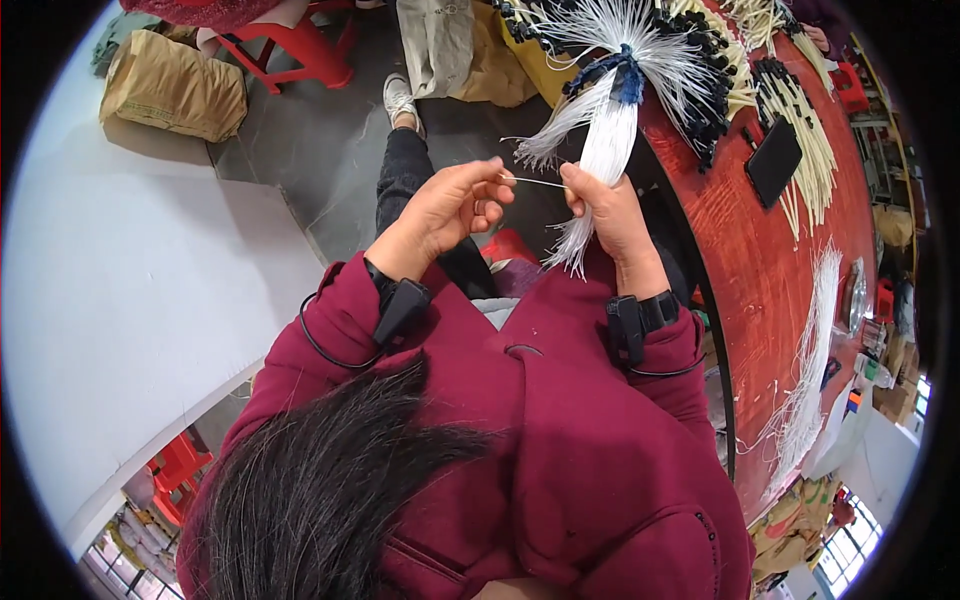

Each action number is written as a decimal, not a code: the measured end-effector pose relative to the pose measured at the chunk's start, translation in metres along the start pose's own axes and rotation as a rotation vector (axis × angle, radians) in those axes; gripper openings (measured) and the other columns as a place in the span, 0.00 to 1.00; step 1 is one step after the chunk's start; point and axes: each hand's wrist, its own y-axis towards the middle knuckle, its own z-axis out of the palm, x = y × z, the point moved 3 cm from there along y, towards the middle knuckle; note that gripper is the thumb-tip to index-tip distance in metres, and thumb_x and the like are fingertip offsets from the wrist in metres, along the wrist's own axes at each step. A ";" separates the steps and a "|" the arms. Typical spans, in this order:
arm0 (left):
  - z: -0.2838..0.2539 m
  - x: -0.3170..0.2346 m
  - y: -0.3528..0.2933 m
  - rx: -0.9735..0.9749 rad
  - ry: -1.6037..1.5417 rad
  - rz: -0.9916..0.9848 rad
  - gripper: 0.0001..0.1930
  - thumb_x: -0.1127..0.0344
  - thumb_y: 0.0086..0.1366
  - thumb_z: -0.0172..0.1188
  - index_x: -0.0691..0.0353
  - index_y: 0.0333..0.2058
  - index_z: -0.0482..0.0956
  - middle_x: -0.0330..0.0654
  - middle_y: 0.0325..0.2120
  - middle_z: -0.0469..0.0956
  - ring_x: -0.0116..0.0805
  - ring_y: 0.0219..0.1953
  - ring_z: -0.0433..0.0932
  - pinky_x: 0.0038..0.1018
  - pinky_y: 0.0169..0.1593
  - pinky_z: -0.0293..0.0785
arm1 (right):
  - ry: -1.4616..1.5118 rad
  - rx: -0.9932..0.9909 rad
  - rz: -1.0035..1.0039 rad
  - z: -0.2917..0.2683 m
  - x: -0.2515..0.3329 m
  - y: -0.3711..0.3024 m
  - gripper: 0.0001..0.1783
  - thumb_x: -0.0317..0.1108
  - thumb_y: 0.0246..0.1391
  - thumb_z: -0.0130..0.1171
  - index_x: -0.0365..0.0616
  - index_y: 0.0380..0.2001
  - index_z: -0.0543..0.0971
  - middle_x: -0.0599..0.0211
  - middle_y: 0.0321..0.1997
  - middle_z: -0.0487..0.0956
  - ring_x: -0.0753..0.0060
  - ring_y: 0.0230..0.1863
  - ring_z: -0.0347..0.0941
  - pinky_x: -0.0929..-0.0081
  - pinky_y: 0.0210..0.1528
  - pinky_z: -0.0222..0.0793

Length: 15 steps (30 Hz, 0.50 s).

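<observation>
My right hand (pixel 618 215) is closed round a bundle of thin white strands (pixel 608 145), whose frayed lower ends hang below the fist. Higher up, a dark blue tie (pixel 628 78) wraps the bundle, and above it the strands fan out over the table edge. One single white strand (pixel 538 181) stretches taut between my two hands. Its other end is pinched between the thumb and forefinger of my left hand (pixel 450 208), with the remaining fingers loosely curled. A looser tuft of strands (pixel 545 145) droops to the left of the bundle.
The red wooden table (pixel 735 300) curves along my right. On it lie a black phone (pixel 774 162), cream-coloured lengths with black ends (pixel 812 150) and loose white strands (pixel 815 360). A white surface (pixel 130 300) is at left; a brown sack (pixel 175 85) and red stool (pixel 305 55) stand beyond.
</observation>
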 end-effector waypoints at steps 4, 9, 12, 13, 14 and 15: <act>0.007 -0.007 -0.004 -0.014 0.051 0.018 0.11 0.59 0.63 0.56 0.61 0.33 0.75 0.35 0.23 0.76 0.21 0.17 0.71 0.16 0.18 0.64 | 0.000 0.015 -0.005 -0.001 -0.001 0.001 0.12 0.35 0.53 0.59 0.46 0.19 0.72 0.76 0.16 0.68 0.84 0.17 0.60 0.84 0.22 0.55; 0.012 -0.008 -0.006 -0.001 0.361 0.156 0.10 0.59 0.65 0.54 0.61 0.33 0.75 0.35 0.22 0.75 0.20 0.18 0.72 0.16 0.18 0.64 | -0.002 0.010 -0.004 -0.002 -0.003 0.001 0.12 0.35 0.53 0.59 0.45 0.19 0.73 0.77 0.16 0.68 0.84 0.18 0.61 0.84 0.22 0.55; 0.004 -0.007 -0.004 0.047 0.439 0.115 0.09 0.61 0.65 0.54 0.61 0.33 0.75 0.35 0.22 0.74 0.20 0.17 0.71 0.16 0.18 0.63 | -0.016 0.006 -0.007 -0.002 -0.002 0.001 0.12 0.36 0.53 0.59 0.45 0.19 0.73 0.77 0.16 0.68 0.85 0.18 0.61 0.84 0.22 0.55; 0.001 -0.007 -0.003 0.071 0.478 0.095 0.09 0.62 0.65 0.53 0.62 0.33 0.75 0.35 0.22 0.74 0.20 0.17 0.70 0.16 0.18 0.63 | -0.031 0.006 -0.011 -0.003 -0.001 0.001 0.12 0.36 0.53 0.59 0.45 0.19 0.73 0.77 0.16 0.69 0.85 0.18 0.61 0.84 0.22 0.55; -0.002 -0.007 -0.002 0.072 0.478 0.094 0.09 0.62 0.65 0.53 0.62 0.33 0.75 0.35 0.22 0.74 0.20 0.17 0.70 0.16 0.18 0.63 | -0.046 0.006 -0.015 -0.003 -0.001 0.001 0.12 0.36 0.53 0.59 0.45 0.19 0.74 0.77 0.16 0.69 0.85 0.18 0.61 0.84 0.22 0.55; -0.005 -0.005 -0.002 0.109 0.353 0.051 0.09 0.63 0.64 0.53 0.62 0.33 0.75 0.34 0.22 0.74 0.20 0.17 0.70 0.15 0.18 0.63 | -0.046 0.005 -0.014 -0.004 0.000 0.001 0.12 0.36 0.53 0.59 0.45 0.19 0.74 0.77 0.16 0.69 0.85 0.18 0.61 0.84 0.22 0.55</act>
